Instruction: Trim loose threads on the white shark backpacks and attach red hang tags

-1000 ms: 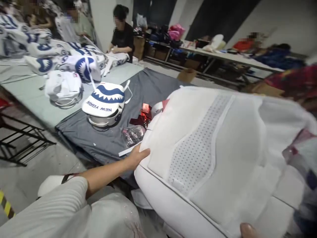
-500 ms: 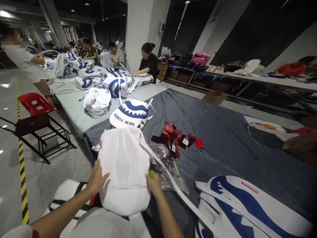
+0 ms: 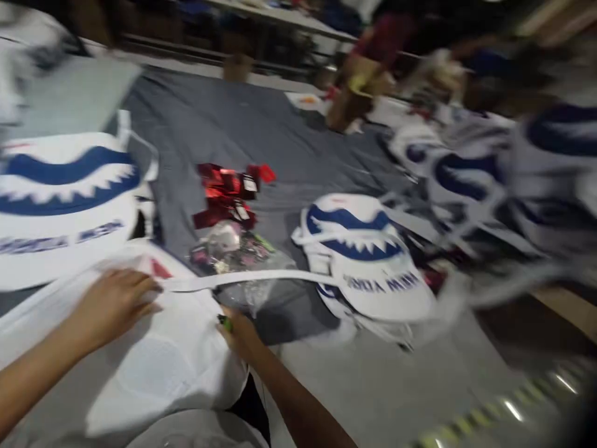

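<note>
One white bag (image 3: 200, 354) between my left hand (image 3: 114, 305) and right hand (image 3: 237, 333)

From the head camera, I saw the white bag close in front of my body, in the lower left of the view, with its plain side up. My left hand lay on top of it, fingers together and bent, the tips just beside a red patch (image 3: 161, 269) near its far edge; I could not tell whether they pinched any fabric. My right hand was at the bag's right edge, fingers curled, with a small green thing (image 3: 225, 322) showing at them. Blur hid what that was, and whether my fingers gripped it, the edge or both.

A white strap (image 3: 270, 275) ran from beside my left fingertips out to the right, passing in front of a clear plastic bag (image 3: 233, 249) of small bits. Just beyond that, a heap of red tags (image 3: 219, 186) lay on the grey cloth (image 3: 261, 124).

To the left, a white-and-blue bag (image 3: 69, 180) with a toothed mouth lay near my left hand. On the right, the strap reached a NEW YORK bag (image 3: 373, 255), its lettering upside down to me. Farther right were more patterned bags (image 3: 466, 174), badly smeared, and beyond the cloth stood a brown carton (image 3: 347, 112). Yellow-and-dark floor tape (image 3: 489, 417) crossed the lower right corner.
</note>
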Available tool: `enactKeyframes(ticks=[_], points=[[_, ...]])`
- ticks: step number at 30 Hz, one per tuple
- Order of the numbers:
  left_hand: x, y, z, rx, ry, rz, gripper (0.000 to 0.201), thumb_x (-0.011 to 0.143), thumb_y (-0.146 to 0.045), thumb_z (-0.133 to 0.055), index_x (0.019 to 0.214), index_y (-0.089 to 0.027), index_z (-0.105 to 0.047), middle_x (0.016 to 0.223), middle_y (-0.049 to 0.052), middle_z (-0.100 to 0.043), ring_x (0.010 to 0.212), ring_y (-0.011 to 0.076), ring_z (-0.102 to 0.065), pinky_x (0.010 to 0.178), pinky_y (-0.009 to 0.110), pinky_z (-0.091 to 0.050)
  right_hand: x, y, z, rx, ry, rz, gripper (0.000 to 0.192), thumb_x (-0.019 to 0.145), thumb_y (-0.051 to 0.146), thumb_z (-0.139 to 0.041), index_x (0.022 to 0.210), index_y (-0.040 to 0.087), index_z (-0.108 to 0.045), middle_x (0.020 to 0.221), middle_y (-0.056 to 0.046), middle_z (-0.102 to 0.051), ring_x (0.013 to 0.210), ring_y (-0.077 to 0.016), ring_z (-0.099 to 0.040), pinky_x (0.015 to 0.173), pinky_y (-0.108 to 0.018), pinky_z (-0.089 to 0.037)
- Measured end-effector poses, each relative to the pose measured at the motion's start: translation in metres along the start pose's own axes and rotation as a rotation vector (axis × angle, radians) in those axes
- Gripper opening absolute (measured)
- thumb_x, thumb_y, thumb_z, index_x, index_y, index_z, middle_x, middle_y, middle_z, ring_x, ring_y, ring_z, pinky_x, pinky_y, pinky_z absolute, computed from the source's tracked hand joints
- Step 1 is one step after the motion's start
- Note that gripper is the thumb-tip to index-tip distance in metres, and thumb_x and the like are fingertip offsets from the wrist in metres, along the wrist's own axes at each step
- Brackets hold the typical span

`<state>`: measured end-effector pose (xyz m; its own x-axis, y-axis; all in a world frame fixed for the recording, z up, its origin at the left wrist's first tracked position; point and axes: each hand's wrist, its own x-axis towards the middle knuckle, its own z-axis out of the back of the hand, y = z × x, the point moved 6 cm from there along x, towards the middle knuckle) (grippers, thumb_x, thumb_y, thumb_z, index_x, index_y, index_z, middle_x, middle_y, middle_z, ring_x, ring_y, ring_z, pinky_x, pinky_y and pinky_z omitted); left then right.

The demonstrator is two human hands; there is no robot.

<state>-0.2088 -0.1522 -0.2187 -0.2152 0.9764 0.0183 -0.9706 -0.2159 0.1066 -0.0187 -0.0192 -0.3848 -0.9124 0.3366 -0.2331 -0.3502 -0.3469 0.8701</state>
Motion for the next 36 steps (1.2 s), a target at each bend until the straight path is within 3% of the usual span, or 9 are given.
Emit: enactKeyframes(ticks=[2,5,9,12,20,26,29,31,36], points=[[-0.005,-0.021,0.003,0.028,-0.012,-0.011,0.029,0.089,-0.052,-0.053,0.095,-0.028,-0.069,0.091,0.004,-0.075,0.076,0.0280,-0.069,0.073,0.042,-0.048,-0.017,-0.015,0.018,0.026,-0.030,0.027,0.042,0.084,0.029,-0.064,0.126,0.028,-0.066,0.105,-0.003,-0.076,0.095,-0.0213,-0.070,0.082,-0.027,-0.053],[0.036,-0.038,-0.011,0.010,-0.007,-0.116,0.036,0.085,-0.058,-0.051,0.095,-0.029,-0.069,0.085,0.004,-0.076,0.069,0.0285,-0.069,0.064,0.040,-0.048,-0.036,-0.042,0.052,0.039,-0.163,-0.045,0.041,0.084,0.032,-0.067,0.125,0.030,-0.066,0.102,-0.001,-0.075,0.090,-0.0203,-0.069,0.077,-0.025,-0.052],[0.077,-0.054,-0.027,0.059,0.029,-0.313,0.028,0.088,-0.044,-0.055,0.095,-0.022,-0.070,0.087,0.008,-0.076,0.079,0.0287,-0.070,0.069,0.037,-0.046,-0.066,-0.041,0.043,0.018,-0.378,-0.167,0.037,0.087,0.030,-0.061,0.122,0.026,-0.068,0.098,-0.004,-0.075,0.087,-0.0231,-0.068,0.078,-0.030,-0.050],[0.053,-0.066,-0.024,0.014,0.004,-0.470,0.019,0.091,-0.036,-0.059,0.097,-0.021,-0.069,0.089,0.005,-0.075,0.086,0.0235,-0.070,0.076,0.035,-0.042,-0.094,-0.026,0.017,-0.072,-0.499,-0.199,0.037,0.087,0.032,-0.056,0.120,0.021,-0.068,0.090,-0.006,-0.074,0.080,-0.0244,-0.066,0.074,-0.031,-0.047],[-0.067,-0.060,-0.001,-0.012,-0.483,-0.771,0.017,0.098,-0.029,-0.056,0.088,-0.017,-0.064,0.077,0.001,-0.068,0.068,0.0143,-0.058,0.067,0.032,-0.030,-0.129,0.006,-0.032,0.143,-0.465,-0.086,0.034,0.080,0.041,-0.062,0.101,0.016,-0.071,0.096,-0.006,-0.074,0.091,-0.0255,-0.066,0.082,-0.033,-0.050],[-0.070,-0.050,-0.026,-0.004,-0.544,-0.742,0.015,0.095,-0.020,-0.058,0.080,-0.018,-0.058,0.075,0.000,-0.066,0.068,0.0142,-0.055,0.067,0.032,-0.030,-0.136,0.038,-0.056,-0.289,-0.736,-0.224,0.036,0.079,0.024,-0.053,0.111,0.019,-0.069,0.104,-0.010,-0.074,0.094,-0.0289,-0.067,0.079,-0.037,-0.052],[-0.062,-0.043,-0.037,-0.036,-0.582,-0.734,0.011,0.095,-0.018,-0.058,0.084,-0.018,-0.058,0.080,0.001,-0.067,0.072,0.0146,-0.056,0.070,0.032,-0.034,-0.126,0.095,-0.065,-0.515,-0.881,0.050,0.044,0.082,0.012,-0.047,0.121,0.020,-0.066,0.103,-0.009,-0.073,0.094,-0.0241,-0.066,0.081,-0.033,-0.051],[-0.061,-0.040,-0.040,-0.044,-0.582,-0.748,0.007,0.095,-0.019,-0.058,0.088,-0.019,-0.058,0.079,0.000,-0.067,0.073,0.0148,-0.055,0.071,0.032,-0.036,-0.100,0.122,-0.067,-0.482,-0.765,0.215,0.048,0.080,0.006,-0.045,0.119,0.021,-0.067,0.097,-0.006,-0.072,0.090,-0.0209,-0.066,0.080,-0.030,-0.050],[-0.072,-0.046,-0.044,-0.017,-0.525,-0.792,0.011,0.097,-0.010,-0.048,0.101,-0.015,-0.058,0.078,0.002,-0.067,0.072,0.0156,-0.056,0.072,0.033,-0.040,-0.033,0.114,-0.040,-0.147,-0.574,0.183,0.035,0.078,0.007,-0.049,0.101,0.019,-0.073,0.101,-0.006,-0.074,0.093,-0.0204,-0.068,0.082,-0.030,-0.051]])
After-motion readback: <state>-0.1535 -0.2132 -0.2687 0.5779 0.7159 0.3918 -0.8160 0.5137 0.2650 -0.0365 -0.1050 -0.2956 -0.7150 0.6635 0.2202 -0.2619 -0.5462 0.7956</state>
